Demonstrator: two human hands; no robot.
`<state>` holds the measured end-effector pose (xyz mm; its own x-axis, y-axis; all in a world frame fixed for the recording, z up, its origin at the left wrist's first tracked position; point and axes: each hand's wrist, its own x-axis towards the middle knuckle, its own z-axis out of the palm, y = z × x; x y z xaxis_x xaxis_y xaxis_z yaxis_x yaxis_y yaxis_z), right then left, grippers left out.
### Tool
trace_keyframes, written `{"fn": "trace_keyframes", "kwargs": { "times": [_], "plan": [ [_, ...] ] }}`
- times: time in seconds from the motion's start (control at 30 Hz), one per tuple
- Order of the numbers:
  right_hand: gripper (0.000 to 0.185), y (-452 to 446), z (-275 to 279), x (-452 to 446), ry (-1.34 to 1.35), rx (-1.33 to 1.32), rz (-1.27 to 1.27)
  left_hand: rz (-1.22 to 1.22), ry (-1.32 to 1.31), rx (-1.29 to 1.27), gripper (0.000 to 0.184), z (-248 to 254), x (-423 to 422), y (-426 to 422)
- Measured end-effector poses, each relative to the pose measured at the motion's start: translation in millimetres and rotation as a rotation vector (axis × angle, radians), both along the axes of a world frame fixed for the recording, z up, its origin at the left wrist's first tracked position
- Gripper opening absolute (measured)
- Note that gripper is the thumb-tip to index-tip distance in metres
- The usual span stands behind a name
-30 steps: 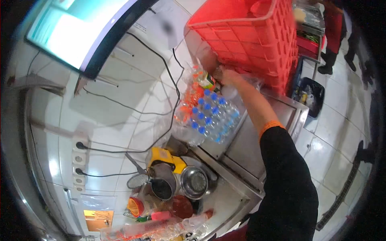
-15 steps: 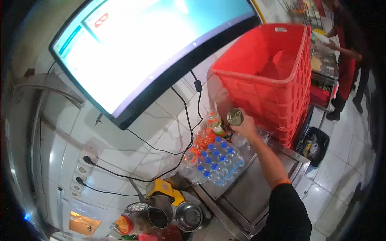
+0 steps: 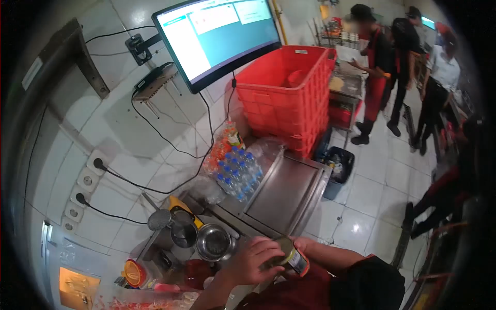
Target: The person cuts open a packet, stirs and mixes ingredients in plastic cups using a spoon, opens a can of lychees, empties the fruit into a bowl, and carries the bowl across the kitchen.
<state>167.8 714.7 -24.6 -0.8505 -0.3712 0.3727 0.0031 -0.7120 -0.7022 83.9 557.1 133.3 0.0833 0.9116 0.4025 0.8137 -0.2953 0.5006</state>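
A tin can with a dark and orange label is held close to my body, tilted on its side, in the lower middle of the view. My right hand grips it from the right, mostly hidden behind the can. From the left, my left hand has its fingers curled over the can's metal end. To the left of my hands sits a round metal bowl, beside a dark pot and a strainer.
A steel counter holds a pack of blue-capped bottles. Stacked red crates stand behind it, under a wall monitor. A black bin is on the floor. Several people, including one in a red apron, stand at right.
My right hand has brought the can from beside the crates back toward my body. My left hand has come into view and taken hold of it. The view has shifted, showing more people.
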Motion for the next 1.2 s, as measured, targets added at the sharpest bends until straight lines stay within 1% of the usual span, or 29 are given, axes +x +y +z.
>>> {"fn": "trace_keyframes", "kwargs": {
  "times": [0.03, 0.1, 0.13, 0.2, 0.23, 0.27, 0.33, 0.37, 0.4, 0.43, 0.47, 0.5, 0.53, 0.57, 0.6, 0.63, 0.67, 0.73, 0.8, 0.83, 0.9, 0.97, 1.0, 1.07, 1.2],
  "plan": [
    [0.072, -28, 6, 10, -0.047, 0.035, -0.009, -0.022, -0.007, 0.001, 0.031, -2, 10, -8],
    [0.072, -69, 17, 31, -0.18, 0.113, -0.105, -0.124, -0.25, 0.065, 0.037, -8, 30, -22],
    [0.072, -84, 21, 41, -0.242, 0.159, -0.169, -0.134, -0.263, 0.068, 0.037, -10, 36, -30],
    [0.074, -95, 29, 61, -0.339, 0.262, -0.277, -0.077, -0.291, 0.07, 0.043, -12, 45, -47],
    [0.076, -93, 30, 72, -0.379, 0.324, -0.304, -0.003, -0.318, 0.096, 0.041, -18, 51, -51],
    [0.077, -81, 33, 82, -0.416, 0.396, -0.324, 0.012, -0.33, 0.104, 0.041, -20, 59, -56],
    [0.082, -50, 35, 91, -0.463, 0.516, -0.282, 0.15, -0.311, 0.299, 0.037, -22, 69, -60],
    [0.08, -34, 23, 90, -0.426, 0.519, -0.212, 0.223, -0.28, 0.345, 0.036, -19, 74, -55],
    [0.08, -29, 41, 94, -0.43, 0.536, -0.175, 0.252, -0.248, 0.405, 0.034, -25, 71, -52],
    [0.083, -26, 73, 100, -0.157, 0.614, -0.319, 0.315, -0.256, 0.403, 0.032, -19, 72, -47],
    [0.093, -24, 89, 103, 0.124, 0.663, -0.46, 0.374, -0.26, 0.39, 0.03, -12, 73, -41],
    [0.093, -18, 90, 100, 0.131, 0.653, -0.432, 0.327, -0.219, 0.423, 0.025, -4, 71, -32],
    [0.088, -9, 92, 92, 0.191, 0.699, -0.412, 0.347, -0.198, 0.426, 0.025, 2, 67, -28],
    [0.087, -1, 93, 83, 0.255, 0.744, -0.396, 0.241, -0.167, 0.381, 0.024, 8, 64, -23],
    [0.087, 6, 89, 73, 0.277, 0.737, -0.385, 0.134, -0.139, 0.333, 0.023, 13, 59, -19],
    [0.088, 10, 79, 65, 0.139, 0.626, -0.21, 0.138, -0.094, 0.3, 0.025, 14, 56, -18],
    [0.092, 13, 74, 61, 0.088, 0.583, -0.134, 0.152, -0.091, 0.292, 0.025, 13, 56, -18],
    [0.099, 17, 67, 54, -0.025, 0.503, 0.01, 0.157, -0.001, 0.266, 0.026, 12, 54, -18],
    [0.103, 23, 72, 49, 0.37, 0.595, -0.197, 0.127, 0.051, 0.237, 0.026, 22, 58, -12],
    [0.108, 25, 74, 49, 0.282, 0.567, -0.103, 0.102, 0.053, 0.205, 0.026, 25, 57, -10],
    [0.107, 30, 74, 46, 0.296, 0.549, -0.086, 0.083, 0.034, 0.17, 0.026, 24, 58, -8],
    [0.109, 33, 78, 44, 0.308, 0.529, -0.049, 0.085, 0.103, 0.244, 0.027, 25, 57, -5],
    [0.109, 34, 76, 44, 0.305, 0.53, -0.046, 0.087, 0.1, 0.245, 0.027, 25, 57, -5],
    [0.11, 36, 71, 41, 0.38, 0.582, -0.077, 0.113, 0.135, 0.193, 0.03, 27, 58, -6],
    [0.113, 34, 72, 41, 0.38, 0.581, -0.079, 0.097, 0.156, 0.107, 0.033, 36, 58, -4]
  ]
}}
